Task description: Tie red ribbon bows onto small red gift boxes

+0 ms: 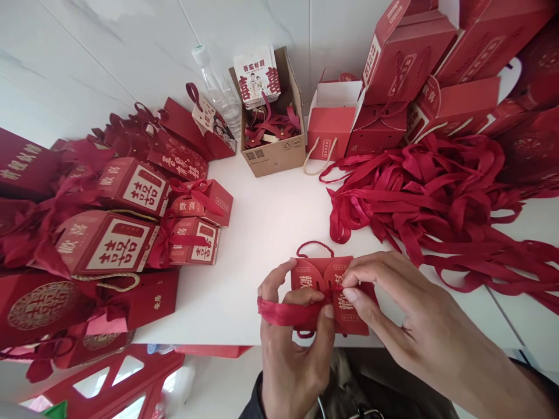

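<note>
A small red box [304, 278] with gold characters and a red cord handle lies at the table's front edge. A red ribbon [279, 313] runs across its middle. My left hand [297, 349] is closed on the ribbon, its thumb pressing at the box centre and the ribbon looped over its fingers. My right hand [393, 302] pinches the ribbon over the box's right half, thumb and index finger together. The fingers partly cover the place where the ribbon crosses, so its knot cannot be made out.
Red ribbons [414, 198] are heaped at right. Red gift boxes [126, 186] crowd the left; others [406, 64] stand back right. A cardboard carton [279, 156] and a clear bottle [216, 81] stand by the wall. A red stool [144, 378] is below left.
</note>
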`<state>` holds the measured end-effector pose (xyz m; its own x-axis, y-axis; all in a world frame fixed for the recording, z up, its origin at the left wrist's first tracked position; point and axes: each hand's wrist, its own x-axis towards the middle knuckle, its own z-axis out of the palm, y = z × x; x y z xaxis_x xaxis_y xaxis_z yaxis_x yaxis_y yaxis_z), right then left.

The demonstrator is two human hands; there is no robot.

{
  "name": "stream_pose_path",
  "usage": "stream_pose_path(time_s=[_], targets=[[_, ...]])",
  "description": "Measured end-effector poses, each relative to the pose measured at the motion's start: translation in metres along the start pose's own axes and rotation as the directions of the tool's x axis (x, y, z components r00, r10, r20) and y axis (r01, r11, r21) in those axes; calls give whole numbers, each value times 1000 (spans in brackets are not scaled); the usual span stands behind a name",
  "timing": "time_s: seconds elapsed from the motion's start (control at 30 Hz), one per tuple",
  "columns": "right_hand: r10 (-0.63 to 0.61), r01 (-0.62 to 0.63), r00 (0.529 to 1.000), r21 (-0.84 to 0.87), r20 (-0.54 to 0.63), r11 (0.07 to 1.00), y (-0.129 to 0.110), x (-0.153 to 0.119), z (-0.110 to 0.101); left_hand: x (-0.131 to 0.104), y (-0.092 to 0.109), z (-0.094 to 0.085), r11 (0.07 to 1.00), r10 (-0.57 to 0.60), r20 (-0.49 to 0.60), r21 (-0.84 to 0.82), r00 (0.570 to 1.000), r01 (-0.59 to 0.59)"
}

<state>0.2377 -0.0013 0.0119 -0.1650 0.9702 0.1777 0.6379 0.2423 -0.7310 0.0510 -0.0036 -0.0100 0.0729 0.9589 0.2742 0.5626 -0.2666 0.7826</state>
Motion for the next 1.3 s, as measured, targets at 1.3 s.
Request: stream_pose_path(time_s=[1.3], targets=[[93, -92, 996, -13, 11, 996, -1, 6, 1, 1, -1, -12, 989, -115, 49, -89, 992, 119]])
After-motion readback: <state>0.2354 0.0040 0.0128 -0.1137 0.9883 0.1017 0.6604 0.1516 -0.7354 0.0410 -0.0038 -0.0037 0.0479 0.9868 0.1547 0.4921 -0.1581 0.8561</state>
